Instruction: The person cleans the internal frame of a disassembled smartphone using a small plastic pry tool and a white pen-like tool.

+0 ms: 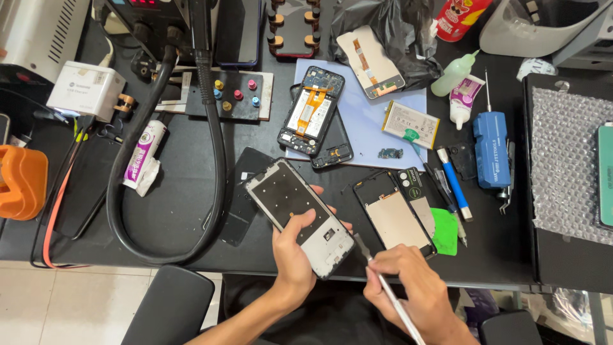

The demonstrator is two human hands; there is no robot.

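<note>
White plastic and bare metal make up the phone frame (300, 217) you hold over the near edge of the black bench (179, 211), tilted, its upper end toward the far left and its lower end toward you. Your left hand (292, 252) grips it from beneath, thumb laid across the face near the lower end and fingertips curled up over the far long edge, so the fingers are closed on it. Your right hand (408, 287) is closed in a pen grip on a slim metal spudger (383, 281), whose flat tip sits just beside the frame's lower right corner; whether it touches, you cannot tell. Judge the frame as light, thin and fairly stiff along its length, yet liable to twist or crack if you pry hard at one corner. The rails look the safest places to grip; the dark centre panel and the small cut-outs near the bottom look weaker, so keep pressure off them. Smooth edges may slip under a loose pinch, so keeping the thumb flat should help. Just to the right lies another opened phone back (397, 214) with a green pick (445, 231) beside it, and farther back a stripped phone (311, 110) rests on a pale blue mat (383, 144) near a battery (411, 124). A thick black hose (217, 147) curves along the left.
</note>
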